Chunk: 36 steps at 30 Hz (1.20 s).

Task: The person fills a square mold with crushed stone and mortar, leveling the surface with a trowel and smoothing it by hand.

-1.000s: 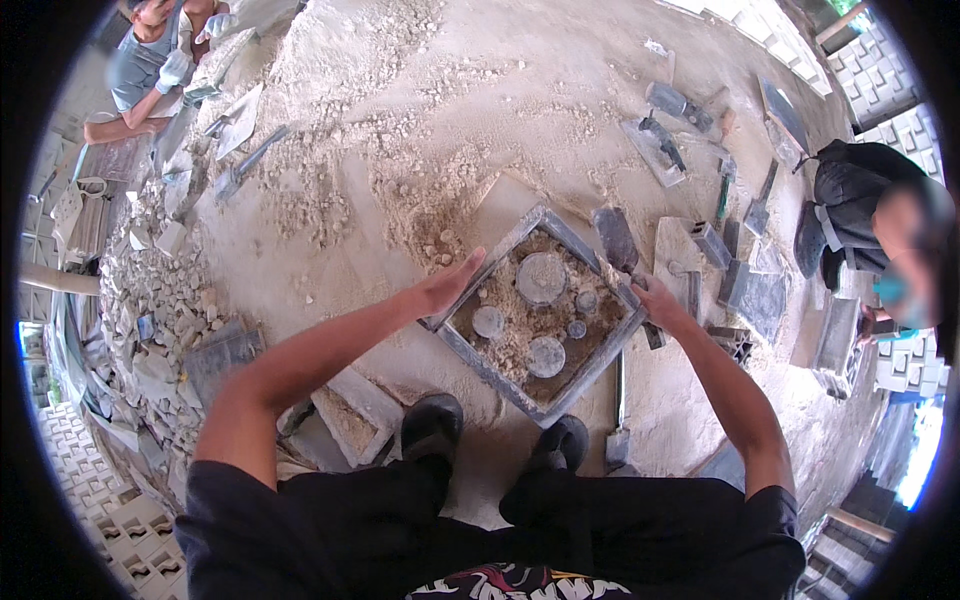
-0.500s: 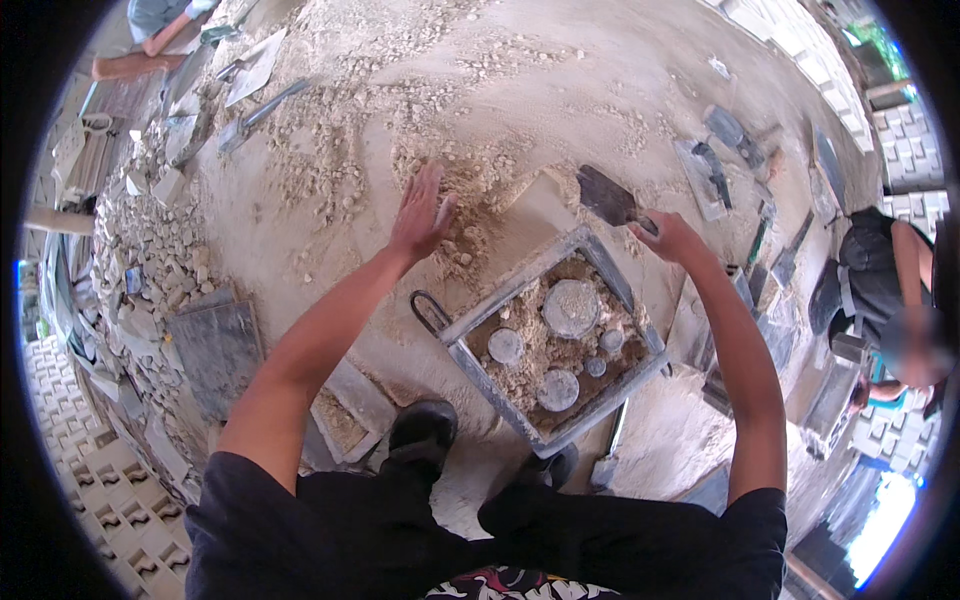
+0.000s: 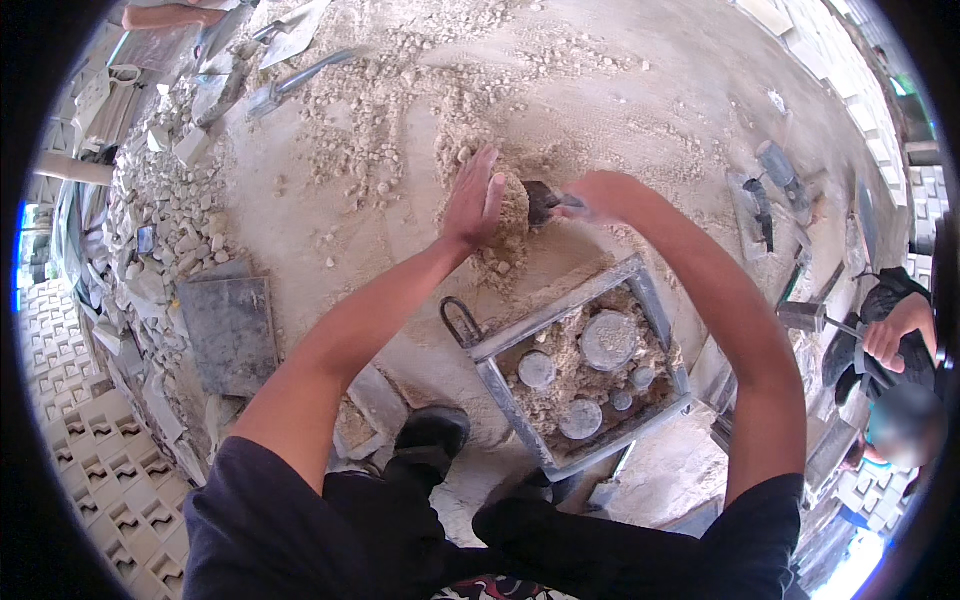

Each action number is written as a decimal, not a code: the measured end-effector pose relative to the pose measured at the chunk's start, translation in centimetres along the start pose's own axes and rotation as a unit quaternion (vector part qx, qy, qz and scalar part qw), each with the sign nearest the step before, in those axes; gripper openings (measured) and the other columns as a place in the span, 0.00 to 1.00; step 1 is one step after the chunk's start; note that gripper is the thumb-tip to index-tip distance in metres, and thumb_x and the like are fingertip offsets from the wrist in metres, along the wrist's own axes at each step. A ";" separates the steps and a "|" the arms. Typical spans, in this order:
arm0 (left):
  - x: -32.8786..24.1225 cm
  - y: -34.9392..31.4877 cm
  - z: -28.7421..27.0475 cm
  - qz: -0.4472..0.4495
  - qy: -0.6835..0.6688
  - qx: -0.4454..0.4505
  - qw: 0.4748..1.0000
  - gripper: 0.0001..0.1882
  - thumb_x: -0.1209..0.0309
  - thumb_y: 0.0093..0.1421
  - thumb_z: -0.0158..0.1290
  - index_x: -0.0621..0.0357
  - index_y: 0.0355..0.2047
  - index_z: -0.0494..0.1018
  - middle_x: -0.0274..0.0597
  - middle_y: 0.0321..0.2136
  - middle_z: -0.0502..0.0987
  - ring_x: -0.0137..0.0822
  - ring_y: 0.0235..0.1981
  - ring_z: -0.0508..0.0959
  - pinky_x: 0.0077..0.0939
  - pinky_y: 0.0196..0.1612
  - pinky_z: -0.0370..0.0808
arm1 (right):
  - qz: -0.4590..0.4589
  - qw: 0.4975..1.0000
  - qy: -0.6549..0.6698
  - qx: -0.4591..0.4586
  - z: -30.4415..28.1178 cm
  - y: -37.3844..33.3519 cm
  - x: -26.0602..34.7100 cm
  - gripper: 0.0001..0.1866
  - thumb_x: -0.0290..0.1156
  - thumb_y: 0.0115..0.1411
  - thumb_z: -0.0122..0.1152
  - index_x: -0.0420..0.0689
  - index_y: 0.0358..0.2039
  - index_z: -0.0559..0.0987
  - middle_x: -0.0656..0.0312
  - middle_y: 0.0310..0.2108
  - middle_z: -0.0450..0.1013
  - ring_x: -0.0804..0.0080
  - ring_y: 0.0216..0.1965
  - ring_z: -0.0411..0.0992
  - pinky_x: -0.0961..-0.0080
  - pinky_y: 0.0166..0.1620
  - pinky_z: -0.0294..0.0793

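My left hand is open, its fingers stretched out and its palm edge against a small heap of damp sand. My right hand is closed round the handle of a trowel. The dark trowel blade presses into the heap's right side, so the sand lies between blade and left palm. Nearer to me a square metal moulding frame lies tilted on the ground, with a looped handle at its left corner. Sand fills it around several round grey discs, the largest disc near its far side.
Stone rubble and a dark flat board lie on the left. A long-handled tool rests at the far left. On the right are more hand tools and another person holding a hammer. My shoe is beside the frame.
My right hand has swung left with the trowel, bringing its blade into the sand heap. My left hand has come right against the heap. The view has shifted somewhat.
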<state>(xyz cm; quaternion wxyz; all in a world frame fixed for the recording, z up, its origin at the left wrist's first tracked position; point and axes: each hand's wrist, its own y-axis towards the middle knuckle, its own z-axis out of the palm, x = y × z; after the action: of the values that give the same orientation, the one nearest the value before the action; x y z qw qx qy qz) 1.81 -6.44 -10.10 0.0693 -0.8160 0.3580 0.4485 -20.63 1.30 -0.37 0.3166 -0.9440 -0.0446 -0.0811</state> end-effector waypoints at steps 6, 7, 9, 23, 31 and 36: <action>-0.8 0.7 0.1 0.013 0.023 -0.020 0.999 0.27 0.57 0.69 0.35 0.67 0.58 0.63 0.57 0.60 0.64 0.51 0.65 0.59 0.43 0.68 0.49 | -0.017 1.000 0.001 -0.009 0.2 0.6 0.6 0.28 0.61 0.62 0.47 0.46 0.36 0.76 0.50 0.33 0.76 0.49 0.37 0.75 0.53 0.40 0.75; -1.0 0.8 0.1 0.028 0.023 -0.030 0.999 0.26 0.58 0.69 0.36 0.66 0.56 0.65 0.57 0.59 0.66 0.51 0.63 0.61 0.43 0.68 0.50 | -0.012 1.000 0.009 -0.007 0.5 0.4 0.5 0.29 0.61 0.62 0.46 0.45 0.35 0.76 0.50 0.34 0.76 0.49 0.38 0.76 0.53 0.40 0.74; -2.0 1.2 -0.1 0.050 0.013 -0.035 0.998 0.24 0.58 0.69 0.36 0.66 0.53 0.68 0.58 0.54 0.70 0.52 0.60 0.65 0.43 0.66 0.53 | -0.006 0.999 0.030 -0.018 0.6 -0.6 0.3 0.29 0.61 0.62 0.47 0.45 0.32 0.76 0.50 0.32 0.76 0.49 0.36 0.76 0.53 0.39 0.74; -17.9 -0.6 -4.3 0.187 -0.132 0.082 0.970 0.25 0.57 0.70 0.33 0.64 0.39 0.75 0.56 0.37 0.78 0.52 0.45 0.75 0.47 0.54 0.66 | 0.051 0.979 0.142 -0.137 -1.2 -19.6 2.2 0.29 0.60 0.61 0.52 0.42 0.27 0.74 0.51 0.16 0.70 0.55 0.20 0.71 0.59 0.29 0.72; -21.8 -8.3 -1.8 0.420 -0.090 0.197 0.881 0.20 0.67 0.63 0.49 0.57 0.55 0.66 0.45 0.55 0.69 0.45 0.58 0.67 0.47 0.63 0.58 | 0.149 0.947 0.080 -0.273 9.1 -29.8 6.5 0.23 0.54 0.57 0.61 0.44 0.24 0.72 0.54 0.15 0.71 0.51 0.21 0.74 0.60 0.25 0.72; -21.2 -10.3 -2.0 0.495 0.000 0.270 0.826 0.31 0.67 0.61 0.49 0.57 0.64 0.57 0.45 0.67 0.54 0.44 0.69 0.52 0.48 0.69 0.47 | 0.233 0.925 0.014 -0.299 13.5 -32.8 10.8 0.23 0.57 0.58 0.58 0.48 0.38 0.72 0.58 0.27 0.72 0.56 0.28 0.76 0.60 0.30 0.76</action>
<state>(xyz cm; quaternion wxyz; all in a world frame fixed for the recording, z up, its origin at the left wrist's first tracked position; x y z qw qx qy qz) 2.57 11.38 5.51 0.0560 -0.4779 0.8207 0.3081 -12.82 35.91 10.39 0.0298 -0.9773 0.2078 -0.0280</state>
